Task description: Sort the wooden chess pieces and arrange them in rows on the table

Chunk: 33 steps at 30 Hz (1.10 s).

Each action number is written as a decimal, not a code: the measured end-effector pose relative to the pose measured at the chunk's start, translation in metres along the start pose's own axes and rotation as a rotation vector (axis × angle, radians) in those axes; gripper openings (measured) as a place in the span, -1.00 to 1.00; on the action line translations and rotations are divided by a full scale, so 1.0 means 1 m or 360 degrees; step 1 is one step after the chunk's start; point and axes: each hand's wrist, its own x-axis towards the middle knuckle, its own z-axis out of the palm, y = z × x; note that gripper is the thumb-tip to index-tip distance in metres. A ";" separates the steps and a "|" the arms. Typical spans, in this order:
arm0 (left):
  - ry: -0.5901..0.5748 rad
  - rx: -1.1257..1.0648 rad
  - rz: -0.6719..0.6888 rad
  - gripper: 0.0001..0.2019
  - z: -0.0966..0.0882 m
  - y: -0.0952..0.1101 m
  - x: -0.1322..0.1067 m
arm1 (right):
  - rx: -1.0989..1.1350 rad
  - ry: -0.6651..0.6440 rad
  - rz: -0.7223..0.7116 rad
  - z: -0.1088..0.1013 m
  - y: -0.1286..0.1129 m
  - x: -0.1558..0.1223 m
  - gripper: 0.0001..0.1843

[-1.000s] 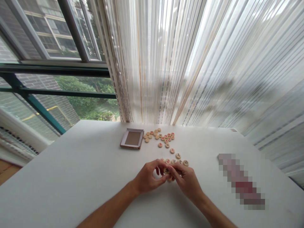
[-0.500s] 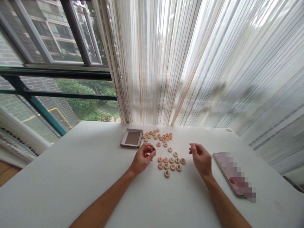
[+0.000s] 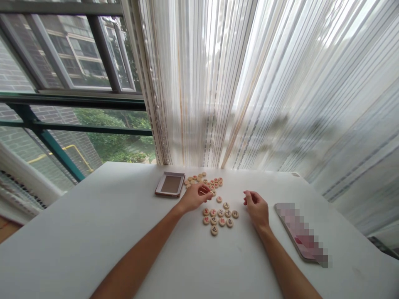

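Note:
My left hand (image 3: 195,197) is curled over the pieces near the back of the table. Its thumb and fingertips close at a Chinese chess piece (image 3: 213,193); the piece it carried earlier is hidden by the fingers. My right hand (image 3: 257,207) hovers to the right of the pieces, fingers curled in with nothing visible in them. Between the hands, round wooden pieces with red and black characters lie face up in short rows, among them a red piece (image 3: 222,221) and a black one (image 3: 214,230). One red piece (image 3: 219,199) lies just right of my left fingertips.
Behind my left hand is a loose cluster of pieces, some blank side up (image 3: 204,174), others red (image 3: 216,180). A shallow open box (image 3: 171,185) sits left of them. A phone-like flat object (image 3: 301,232), partly blurred out, lies at right on the white table (image 3: 124,207). Curtains (image 3: 199,83) hang behind.
My left hand has moved right, from beside the rows to the piece behind them, and the piece in its fingers is hidden now. My right hand stays curled. The view has shifted slightly.

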 end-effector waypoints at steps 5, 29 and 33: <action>-0.0045 0.0208 -0.0013 -0.75 0.012 -0.003 0.007 | -0.0001 -0.0020 0.0002 0.000 0.001 -0.001 -0.46; -0.0061 0.0684 0.0031 -0.79 0.014 -0.007 -0.001 | -0.0204 -0.0735 -0.0571 0.003 -0.019 -0.014 -0.51; -0.0075 0.0681 0.0031 -0.77 0.014 -0.008 -0.001 | -0.0457 -0.0854 -0.0631 0.006 -0.021 -0.016 -0.47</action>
